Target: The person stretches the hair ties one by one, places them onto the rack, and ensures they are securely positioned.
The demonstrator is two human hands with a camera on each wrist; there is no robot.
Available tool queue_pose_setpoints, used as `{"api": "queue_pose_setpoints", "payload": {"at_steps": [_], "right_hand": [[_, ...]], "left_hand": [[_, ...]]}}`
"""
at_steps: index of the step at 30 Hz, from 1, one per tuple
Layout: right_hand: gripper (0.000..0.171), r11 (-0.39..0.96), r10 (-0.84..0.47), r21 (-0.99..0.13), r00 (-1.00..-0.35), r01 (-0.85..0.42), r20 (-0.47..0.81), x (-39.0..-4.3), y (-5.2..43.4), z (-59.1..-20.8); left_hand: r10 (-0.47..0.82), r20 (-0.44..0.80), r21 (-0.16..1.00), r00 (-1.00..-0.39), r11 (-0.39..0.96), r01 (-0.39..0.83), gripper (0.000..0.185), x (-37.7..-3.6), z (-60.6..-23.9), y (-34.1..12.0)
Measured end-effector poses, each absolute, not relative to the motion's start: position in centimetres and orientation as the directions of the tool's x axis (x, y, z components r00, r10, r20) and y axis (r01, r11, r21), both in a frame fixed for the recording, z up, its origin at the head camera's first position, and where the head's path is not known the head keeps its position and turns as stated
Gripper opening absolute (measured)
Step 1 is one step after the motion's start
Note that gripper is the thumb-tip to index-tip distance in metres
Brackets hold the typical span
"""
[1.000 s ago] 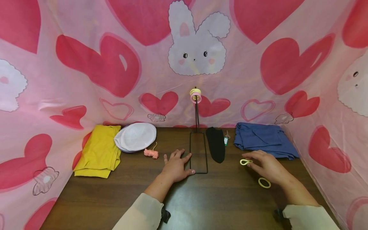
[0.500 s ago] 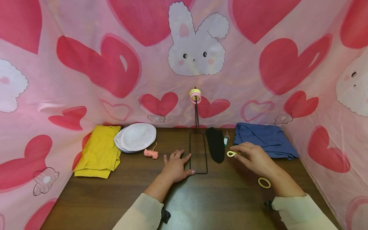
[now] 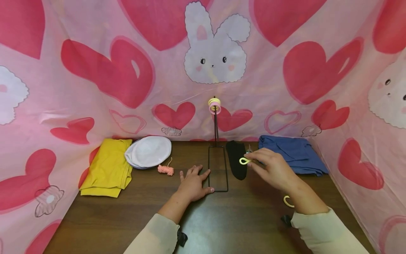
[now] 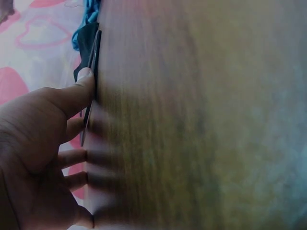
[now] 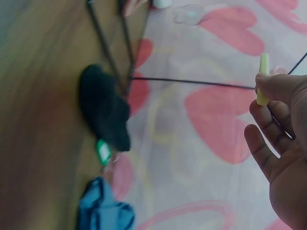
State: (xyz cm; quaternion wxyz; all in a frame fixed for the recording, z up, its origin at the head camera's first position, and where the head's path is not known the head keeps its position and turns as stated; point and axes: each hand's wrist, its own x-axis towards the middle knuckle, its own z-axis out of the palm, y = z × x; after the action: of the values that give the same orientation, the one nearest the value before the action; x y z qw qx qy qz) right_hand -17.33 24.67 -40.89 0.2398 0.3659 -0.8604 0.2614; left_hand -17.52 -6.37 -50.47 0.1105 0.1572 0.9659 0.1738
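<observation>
My right hand (image 3: 274,169) pinches a yellow hair tie (image 3: 244,161) between thumb and fingertips, raised and overlapping the black sock (image 3: 237,167) in the head view. Seen edge-on in the right wrist view, the squeezed hair tie (image 5: 264,62) looks like a short yellow band. With fingers spread, my left hand (image 3: 192,186) rests on the table, thumb and index finger at the left side of the black wire stand's base (image 3: 227,176). Yellow and pink rings (image 3: 214,103) hang at the top of the stand. Another yellow hair tie (image 3: 286,201) lies on the table, partly hidden by the right forearm.
Folded yellow cloth (image 3: 106,167), a white cap-like fabric item (image 3: 150,151) and a coral yarn bundle (image 3: 166,170) lie on the left. Folded blue cloth (image 3: 291,155) lies at back right. A key (image 3: 249,148) is partly hidden behind the right hand. Heart-print fabric (image 3: 269,88) encloses the table.
My right hand has moved left and away from me with the hair tie, from near the blue cloth to over the sock's edge. The left hand stays put.
</observation>
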Motion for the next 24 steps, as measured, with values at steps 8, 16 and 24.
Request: {"api": "queue_pose_setpoints", "payload": {"at_steps": [8, 16, 24], "right_hand": [[0.037, 0.553, -0.497, -0.243, -0.550, -0.797, 0.671, -17.2, 22.5, -37.7], [0.033, 0.481, -0.494, -0.234, -0.482, -0.845, 0.724, -16.8, 20.3, -34.7], [0.020, 0.416, -0.474, -0.214, -0.411, -0.884, 0.779, -16.4, 18.5, -32.1]], "left_hand": [[0.338, -0.156, 0.373, -0.928, 0.890, 0.261, 0.078, -17.4, -50.5, -6.4], [0.337, -0.154, 0.371, -0.929, 0.891, 0.262, 0.078, -17.5, -50.7, -6.5], [0.343, -0.149, 0.375, -0.927, 0.887, 0.268, 0.078, -17.5, -50.8, -6.5]]}}
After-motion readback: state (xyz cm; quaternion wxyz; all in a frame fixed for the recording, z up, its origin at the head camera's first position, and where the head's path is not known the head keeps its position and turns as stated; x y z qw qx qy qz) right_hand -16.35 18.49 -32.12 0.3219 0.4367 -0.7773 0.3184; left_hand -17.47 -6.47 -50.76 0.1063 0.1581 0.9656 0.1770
